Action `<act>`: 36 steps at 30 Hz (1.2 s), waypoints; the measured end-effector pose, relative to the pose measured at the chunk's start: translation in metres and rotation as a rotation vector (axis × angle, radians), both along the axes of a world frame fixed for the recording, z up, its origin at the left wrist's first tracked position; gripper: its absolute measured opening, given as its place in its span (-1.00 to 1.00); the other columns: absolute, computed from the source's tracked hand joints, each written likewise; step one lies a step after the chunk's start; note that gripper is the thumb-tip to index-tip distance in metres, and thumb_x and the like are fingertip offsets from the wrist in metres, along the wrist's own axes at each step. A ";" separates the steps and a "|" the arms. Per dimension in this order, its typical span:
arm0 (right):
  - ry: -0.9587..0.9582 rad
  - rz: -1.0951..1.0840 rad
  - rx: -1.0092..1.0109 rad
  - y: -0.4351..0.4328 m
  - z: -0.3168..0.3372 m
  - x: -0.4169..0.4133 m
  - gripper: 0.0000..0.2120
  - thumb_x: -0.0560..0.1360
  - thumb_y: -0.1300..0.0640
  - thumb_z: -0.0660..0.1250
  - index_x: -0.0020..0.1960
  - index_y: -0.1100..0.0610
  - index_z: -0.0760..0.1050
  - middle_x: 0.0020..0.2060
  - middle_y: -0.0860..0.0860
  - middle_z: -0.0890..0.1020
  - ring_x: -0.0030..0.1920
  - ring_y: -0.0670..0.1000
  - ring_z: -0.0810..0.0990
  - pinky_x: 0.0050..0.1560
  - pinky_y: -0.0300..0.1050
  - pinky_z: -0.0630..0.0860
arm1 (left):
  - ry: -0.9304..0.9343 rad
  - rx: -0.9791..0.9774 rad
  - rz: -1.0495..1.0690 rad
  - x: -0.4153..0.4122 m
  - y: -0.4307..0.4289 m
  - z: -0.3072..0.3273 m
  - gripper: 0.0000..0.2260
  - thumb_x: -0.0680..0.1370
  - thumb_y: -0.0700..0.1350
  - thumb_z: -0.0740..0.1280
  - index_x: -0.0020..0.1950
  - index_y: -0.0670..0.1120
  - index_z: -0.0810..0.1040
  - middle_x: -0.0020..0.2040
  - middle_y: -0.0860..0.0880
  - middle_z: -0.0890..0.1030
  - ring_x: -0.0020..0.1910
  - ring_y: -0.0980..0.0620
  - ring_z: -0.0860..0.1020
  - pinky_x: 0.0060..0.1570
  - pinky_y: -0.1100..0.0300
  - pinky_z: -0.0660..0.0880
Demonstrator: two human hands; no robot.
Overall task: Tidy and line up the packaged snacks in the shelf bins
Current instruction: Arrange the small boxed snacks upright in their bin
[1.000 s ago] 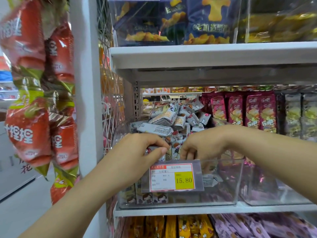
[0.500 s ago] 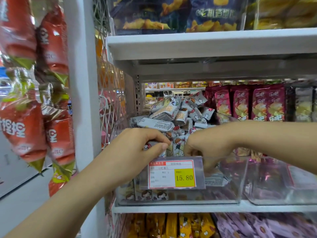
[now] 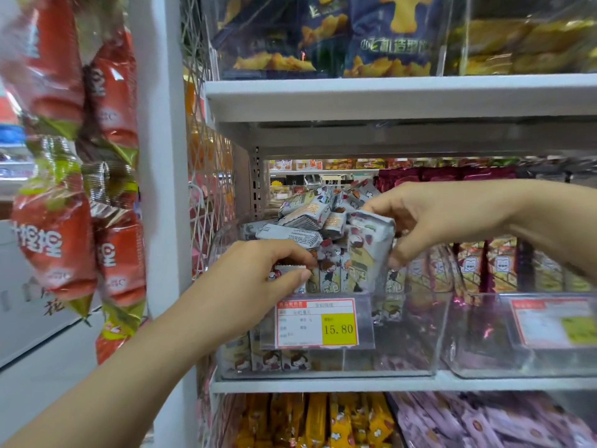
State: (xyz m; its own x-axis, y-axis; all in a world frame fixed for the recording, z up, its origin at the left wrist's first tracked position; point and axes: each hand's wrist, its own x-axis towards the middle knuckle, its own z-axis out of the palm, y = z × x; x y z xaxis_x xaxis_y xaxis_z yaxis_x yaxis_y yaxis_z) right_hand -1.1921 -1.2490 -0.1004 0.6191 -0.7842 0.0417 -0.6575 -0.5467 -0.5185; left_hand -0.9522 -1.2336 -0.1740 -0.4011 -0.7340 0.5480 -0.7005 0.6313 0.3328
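Through the head camera, my left hand (image 3: 258,279) reaches into the clear bin (image 3: 413,367) at about seven o'clock from the frame's middle. Its thumb and forefinger are curled in a pinch on the top edge of a small grey packet (image 3: 287,273) that stands at the bin's front left. My right hand (image 3: 429,221), at two o'clock from the left one, has fingers and thumb curled round a second grey packet (image 3: 368,250), held upright with its lower end near the bin's front rim. A loose heap of packets (image 3: 307,215) of the same kind is piled toward the back of the bin, at twelve o'clock from my left hand. A price label (image 3: 318,321) reading 15.80 hangs on the bin's front wall, at six o'clock from the held packet. A neighbouring bin (image 3: 484,360) sits just beside it at three o'clock. Red hanging bags (image 3: 55,240) fill nine o'clock, blue bags (image 3: 387,37) stand on the shelf above at twelve, and yellow packets (image 3: 316,421) lie below at six.
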 end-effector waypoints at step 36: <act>-0.143 -0.179 -0.076 0.026 -0.027 0.030 -0.71 0.45 0.16 0.42 0.08 -0.10 0.45 -0.08 -0.12 0.69 -0.08 -0.18 0.65 0.09 -0.21 0.54 | 0.348 -0.125 -0.112 -0.003 0.002 0.012 -0.60 0.42 0.03 0.43 0.15 0.34 0.39 0.01 0.23 0.58 -0.05 0.28 0.58 0.00 0.28 0.53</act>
State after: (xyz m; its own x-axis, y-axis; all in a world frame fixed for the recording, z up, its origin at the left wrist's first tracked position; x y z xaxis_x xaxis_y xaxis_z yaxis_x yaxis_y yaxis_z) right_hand -1.1619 -1.2231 -0.1274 0.4543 -0.8721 0.1819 -0.6702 -0.4691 -0.5752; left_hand -0.9547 -1.2311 -0.1624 -0.2498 -0.6152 0.7477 -0.4837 0.7483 0.4541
